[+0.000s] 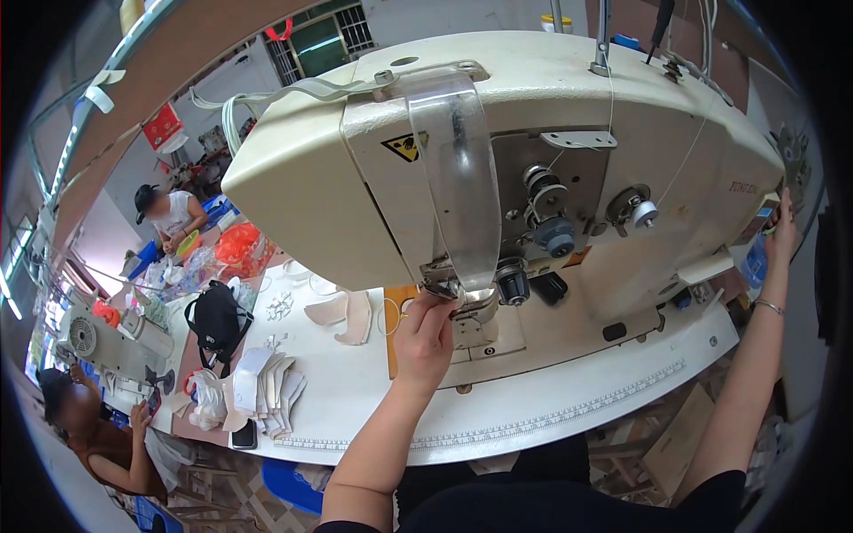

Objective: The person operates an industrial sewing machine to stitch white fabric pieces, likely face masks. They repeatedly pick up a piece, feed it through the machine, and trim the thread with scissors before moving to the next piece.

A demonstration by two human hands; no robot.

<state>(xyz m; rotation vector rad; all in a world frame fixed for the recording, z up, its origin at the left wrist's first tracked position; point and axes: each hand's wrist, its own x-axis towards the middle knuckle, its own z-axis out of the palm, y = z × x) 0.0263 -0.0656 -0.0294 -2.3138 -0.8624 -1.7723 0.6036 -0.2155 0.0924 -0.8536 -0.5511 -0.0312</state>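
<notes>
Several white pieces [267,391] lie near the front-left corner of the table [338,395]. Left hand [421,342]: pinched closed under the sewing machine [298,209]. Right hand [782,231]: at its right end, grip unclear.

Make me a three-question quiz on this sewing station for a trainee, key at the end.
1. True or false: the left hand is near the lower end of the clear guard on the sewing machine.
2. Fill in: the right hand is at the machine's ____ end.
3. Where is the black bag?
A) atop the machine
B) on the table, left of the left hand
C) beside the right hand

Key: 1. True; 2. right; 3. B
</notes>
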